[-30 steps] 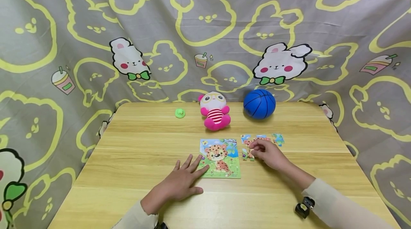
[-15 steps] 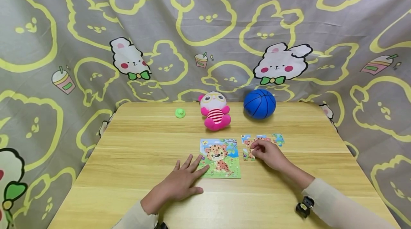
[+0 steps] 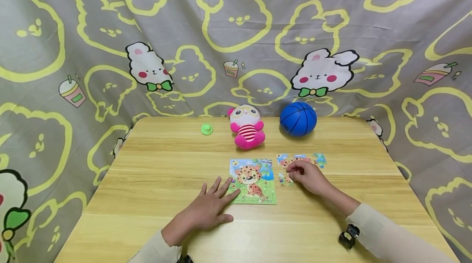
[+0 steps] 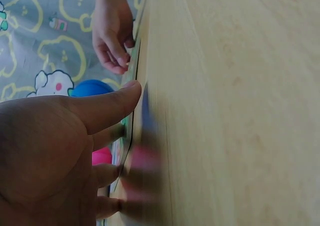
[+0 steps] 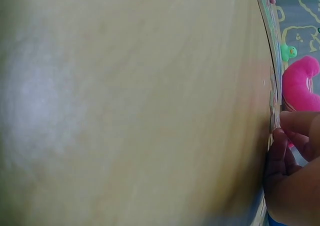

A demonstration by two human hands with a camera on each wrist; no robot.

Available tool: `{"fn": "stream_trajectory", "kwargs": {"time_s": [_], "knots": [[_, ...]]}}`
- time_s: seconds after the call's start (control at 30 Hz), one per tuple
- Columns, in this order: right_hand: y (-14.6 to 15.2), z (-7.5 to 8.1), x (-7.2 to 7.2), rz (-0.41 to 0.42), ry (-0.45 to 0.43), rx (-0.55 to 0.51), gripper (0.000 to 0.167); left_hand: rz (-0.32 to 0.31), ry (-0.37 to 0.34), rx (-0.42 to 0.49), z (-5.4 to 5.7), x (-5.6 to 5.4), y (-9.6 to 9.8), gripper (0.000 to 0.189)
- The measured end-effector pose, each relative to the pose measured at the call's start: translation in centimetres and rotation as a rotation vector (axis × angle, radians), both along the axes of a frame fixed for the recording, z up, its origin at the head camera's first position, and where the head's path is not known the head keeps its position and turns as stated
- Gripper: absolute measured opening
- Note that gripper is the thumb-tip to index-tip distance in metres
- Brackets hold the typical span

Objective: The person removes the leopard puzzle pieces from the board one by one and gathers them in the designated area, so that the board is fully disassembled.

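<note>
A square puzzle board (image 3: 254, 173) with a spotted leopard cub picture lies flat in the middle of the table. My left hand (image 3: 208, 207) is spread out, its index finger and fingertips over the board's left edge. To the board's right lie several loose puzzle pieces (image 3: 282, 159) that carry parts of the same leopard picture. My right hand (image 3: 307, 176) is among them, thumb and index finger pinching a puzzle piece (image 3: 282, 179) at the group's lower left. Part of that piece is hidden by the fingers. In the right wrist view the fingertips (image 5: 281, 121) meet low over the table.
Behind the puzzle sits a pink-and-white plush panda (image 3: 247, 128). A blue basketball (image 3: 298, 119) stands at its right, and a small green duck (image 3: 207, 129) at its left. A patterned curtain (image 3: 206, 29) hangs along the back of the wooden table (image 3: 155, 164).
The lower-left puzzle piece has shifted slightly right and toward me, away from the pieces above it. My right hand stays almost in place, and the left hand is still.
</note>
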State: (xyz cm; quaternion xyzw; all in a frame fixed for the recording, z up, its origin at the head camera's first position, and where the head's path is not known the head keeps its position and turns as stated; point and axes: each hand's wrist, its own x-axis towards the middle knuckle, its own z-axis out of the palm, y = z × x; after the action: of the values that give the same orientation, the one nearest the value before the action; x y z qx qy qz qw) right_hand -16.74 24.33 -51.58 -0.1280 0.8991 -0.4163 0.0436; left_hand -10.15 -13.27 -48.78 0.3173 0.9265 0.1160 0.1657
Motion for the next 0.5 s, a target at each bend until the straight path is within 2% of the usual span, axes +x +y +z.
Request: {"fn": "stream_trajectory", "kwargs": {"time_s": [0.5], "knots": [[-0.03,-0.21,0.16,-0.008,0.0,0.019,0.009,-0.005,0.005,0.003,-0.12,0.01,0.0,0.077]]}}
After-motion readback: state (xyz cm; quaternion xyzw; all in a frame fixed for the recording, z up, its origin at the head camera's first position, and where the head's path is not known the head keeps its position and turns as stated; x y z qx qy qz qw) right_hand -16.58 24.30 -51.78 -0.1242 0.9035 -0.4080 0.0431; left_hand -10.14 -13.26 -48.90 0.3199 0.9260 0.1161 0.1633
